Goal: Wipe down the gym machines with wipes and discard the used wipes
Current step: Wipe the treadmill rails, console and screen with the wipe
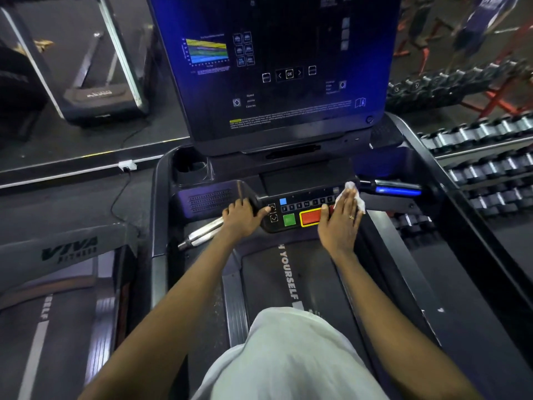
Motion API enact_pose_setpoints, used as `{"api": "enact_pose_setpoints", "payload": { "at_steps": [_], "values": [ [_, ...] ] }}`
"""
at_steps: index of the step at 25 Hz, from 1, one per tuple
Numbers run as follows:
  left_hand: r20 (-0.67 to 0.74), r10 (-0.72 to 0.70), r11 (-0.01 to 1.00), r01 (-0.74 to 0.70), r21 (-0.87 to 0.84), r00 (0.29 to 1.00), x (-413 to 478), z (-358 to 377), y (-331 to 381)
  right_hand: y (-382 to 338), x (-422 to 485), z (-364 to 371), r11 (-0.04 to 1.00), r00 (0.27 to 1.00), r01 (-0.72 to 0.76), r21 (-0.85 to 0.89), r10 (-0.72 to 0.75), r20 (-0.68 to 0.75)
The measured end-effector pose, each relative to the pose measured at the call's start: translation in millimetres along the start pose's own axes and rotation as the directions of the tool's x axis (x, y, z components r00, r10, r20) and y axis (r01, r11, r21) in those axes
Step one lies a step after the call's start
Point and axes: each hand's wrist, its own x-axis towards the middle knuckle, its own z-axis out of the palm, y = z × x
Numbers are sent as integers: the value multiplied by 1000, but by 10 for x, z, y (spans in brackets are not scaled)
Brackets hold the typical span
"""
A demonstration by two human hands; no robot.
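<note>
Wipe: a white wipe [357,199] lies on the right end of the treadmill's [158,203] control panel [291,210], crumpled, showing past the fingertips and the outer edge of the hand on top of it.
Right hand: the right hand [340,223] lies palm-down on the wipe with fingers straight and close together, pressing it flat against the panel; nothing is curled round it. A ring [351,217] sits on one finger.
Panel buttons: a red button [310,217] lies just beside the right thumb; a green button [289,220] is to its left, under a row of small number keys.
Left hand: the left hand [240,219] grips the black handle [253,202] at the panel's left end, fingers wrapped over it and thumb reaching toward the panel. A silver bar [202,235] runs out from under the wrist.
Screen: a large dark screen [274,67] stands above the panel, with a cup holder [191,167] at its lower left.
Belt: the belt [268,284] lies below the arms, with white lettering.
Surroundings: a dumbbell rack [490,168] on the right, another treadmill [69,249] on the left.
</note>
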Motion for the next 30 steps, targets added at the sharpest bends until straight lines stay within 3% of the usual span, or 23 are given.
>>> {"api": "enact_pose_setpoints", "payload": {
  "at_steps": [3, 9, 15, 18, 21, 23, 27, 30],
  "values": [
    [17, 12, 1000, -12, 1, 1000, 29, 7, -36, -48, -8, 25, 996, 999, -50, 71, 50, -6],
    [5, 27, 1000, -27, -9, 1000, 44, 5, -50, 8, -240, 119, 983, 982, 185, -16, -184, 47],
    [22, 35, 999, -35, -10, 999, 48, 7, -77, -39, -194, 116, 998, 999, -15, 58, 13, 33],
    [4, 55, 998, -55, -27, 998, 53, 25, -105, -85, -529, 193, 981, 978, 189, 35, -191, 89],
    [-18, 83, 995, -84, -62, 996, 53, 30, -163, -15, -593, 239, 910, 905, 414, -22, -409, 119],
    [-4, 84, 993, -84, -80, 996, 53, 30, -210, 0, -477, 205, 889, 882, 458, -22, -451, 137],
    [8, 59, 994, -58, -93, 998, 59, 29, -216, -126, -181, 60, 908, 901, 420, -8, -416, 122],
    [11, 45, 987, -43, -153, 999, 76, 56, -246, -303, -73, 24, 840, 833, 541, -55, -525, 172]
  ]
}}
